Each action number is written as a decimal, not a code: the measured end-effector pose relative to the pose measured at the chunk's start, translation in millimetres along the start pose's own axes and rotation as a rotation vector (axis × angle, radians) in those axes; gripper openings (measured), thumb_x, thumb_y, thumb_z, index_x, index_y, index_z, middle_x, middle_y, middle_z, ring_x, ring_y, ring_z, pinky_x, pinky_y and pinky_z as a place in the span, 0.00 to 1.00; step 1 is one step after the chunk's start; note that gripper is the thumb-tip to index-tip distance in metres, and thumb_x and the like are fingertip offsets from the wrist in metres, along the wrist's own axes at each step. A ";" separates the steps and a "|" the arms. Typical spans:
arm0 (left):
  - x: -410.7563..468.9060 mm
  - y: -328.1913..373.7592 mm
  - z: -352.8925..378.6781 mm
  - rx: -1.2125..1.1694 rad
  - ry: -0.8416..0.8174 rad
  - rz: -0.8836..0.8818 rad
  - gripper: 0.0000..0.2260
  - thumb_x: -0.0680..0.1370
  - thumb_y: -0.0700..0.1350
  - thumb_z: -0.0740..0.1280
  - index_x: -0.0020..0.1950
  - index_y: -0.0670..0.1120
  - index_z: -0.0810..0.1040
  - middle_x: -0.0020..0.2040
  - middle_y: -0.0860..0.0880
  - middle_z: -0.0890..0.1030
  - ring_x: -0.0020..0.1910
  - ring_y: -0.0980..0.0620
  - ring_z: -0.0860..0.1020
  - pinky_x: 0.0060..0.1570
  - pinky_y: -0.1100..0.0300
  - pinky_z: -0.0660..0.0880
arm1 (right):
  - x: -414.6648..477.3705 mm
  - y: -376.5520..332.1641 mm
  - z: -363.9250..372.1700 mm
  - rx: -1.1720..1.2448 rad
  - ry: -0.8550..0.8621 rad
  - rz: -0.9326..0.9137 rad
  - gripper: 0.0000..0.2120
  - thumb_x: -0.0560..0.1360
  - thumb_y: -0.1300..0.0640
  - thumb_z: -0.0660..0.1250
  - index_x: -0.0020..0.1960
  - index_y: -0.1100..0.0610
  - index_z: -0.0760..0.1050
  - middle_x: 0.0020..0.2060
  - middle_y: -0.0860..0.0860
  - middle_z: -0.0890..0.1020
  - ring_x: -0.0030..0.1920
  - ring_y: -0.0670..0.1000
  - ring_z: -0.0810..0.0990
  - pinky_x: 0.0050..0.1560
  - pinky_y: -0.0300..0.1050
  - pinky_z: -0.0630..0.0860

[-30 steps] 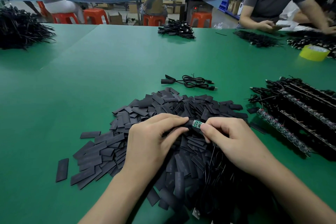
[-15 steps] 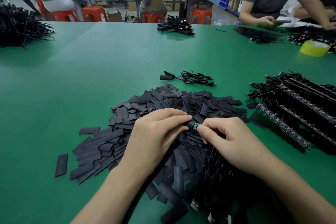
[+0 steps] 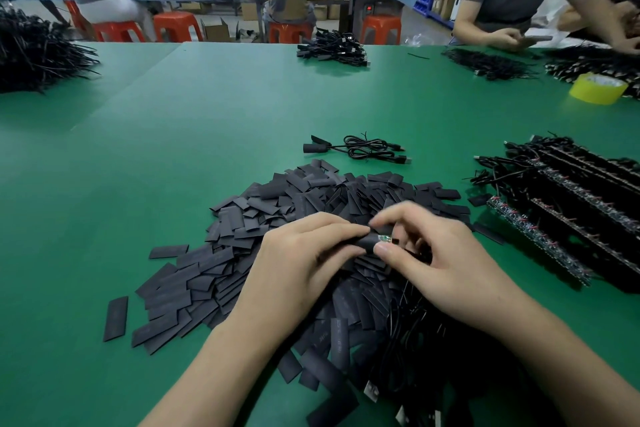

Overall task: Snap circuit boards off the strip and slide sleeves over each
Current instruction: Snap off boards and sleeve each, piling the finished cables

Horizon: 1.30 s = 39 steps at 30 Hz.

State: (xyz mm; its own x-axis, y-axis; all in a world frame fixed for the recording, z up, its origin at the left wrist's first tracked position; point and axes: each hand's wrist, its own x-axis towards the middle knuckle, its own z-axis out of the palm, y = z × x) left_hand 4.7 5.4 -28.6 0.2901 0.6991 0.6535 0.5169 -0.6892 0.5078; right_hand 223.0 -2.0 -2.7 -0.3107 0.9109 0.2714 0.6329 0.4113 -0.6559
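Observation:
Over a big heap of flat black sleeves (image 3: 311, 198) on the green table, my left hand (image 3: 298, 263) pinches a black sleeve (image 3: 363, 242). My right hand (image 3: 446, 263) grips a small green circuit board (image 3: 383, 239) by its cabled end. Most of the board sits inside the sleeve; only a short green tip shows between my fingertips. Strips of joined circuit boards (image 3: 540, 239) with black cables lie in rows at the right. A tangle of black cables (image 3: 426, 350) lies under my right wrist.
A lone coiled black cable (image 3: 363, 149) lies beyond the sleeve heap. A yellow tape roll (image 3: 597, 88) sits at the far right. Cable bundles (image 3: 34, 48) lie at the far left, with another cable pile (image 3: 332, 48) at the back middle. Other people sit across the table and at a blue table behind.
The sleeve has slid further over the board, so less green shows. My right fingers have spread and shifted their grip on the board's end.

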 end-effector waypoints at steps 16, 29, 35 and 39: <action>3.4 9.5 -1.5 -0.113 0.072 -0.139 0.08 0.76 0.42 0.76 0.55 0.47 0.87 0.49 0.57 0.85 0.50 0.61 0.83 0.52 0.68 0.75 | 1.0 -0.2 -5.0 -0.024 0.255 -0.188 0.07 0.73 0.64 0.78 0.46 0.54 0.83 0.38 0.39 0.82 0.41 0.45 0.81 0.43 0.37 0.75; 3.5 9.1 1.2 -0.097 0.068 -0.136 0.11 0.74 0.45 0.78 0.56 0.50 0.87 0.48 0.59 0.84 0.49 0.62 0.82 0.51 0.70 0.73 | -0.3 2.3 -3.1 -0.087 0.297 -0.353 0.04 0.76 0.59 0.72 0.49 0.57 0.85 0.43 0.45 0.84 0.46 0.41 0.82 0.50 0.35 0.76; 2.6 9.0 0.6 -0.168 0.092 -0.127 0.09 0.76 0.44 0.76 0.56 0.50 0.87 0.49 0.60 0.84 0.50 0.60 0.82 0.51 0.69 0.74 | 0.6 1.2 -2.4 -0.088 0.300 -0.354 0.04 0.76 0.59 0.72 0.49 0.57 0.85 0.43 0.45 0.84 0.46 0.42 0.82 0.50 0.36 0.76; 3.3 9.7 1.3 -0.227 0.091 -0.155 0.08 0.76 0.44 0.76 0.55 0.49 0.87 0.49 0.59 0.85 0.51 0.58 0.83 0.52 0.69 0.74 | 0.3 1.7 -1.8 -0.089 0.299 -0.365 0.05 0.77 0.59 0.71 0.49 0.57 0.85 0.44 0.46 0.84 0.47 0.43 0.82 0.50 0.37 0.76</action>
State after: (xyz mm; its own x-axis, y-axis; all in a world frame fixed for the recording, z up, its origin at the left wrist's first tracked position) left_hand 11.7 1.3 -22.2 0.1429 0.7862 0.6012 0.3528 -0.6080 0.7113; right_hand 225.2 -1.0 -2.5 -0.3147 0.6704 0.6719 0.5827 0.6952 -0.4208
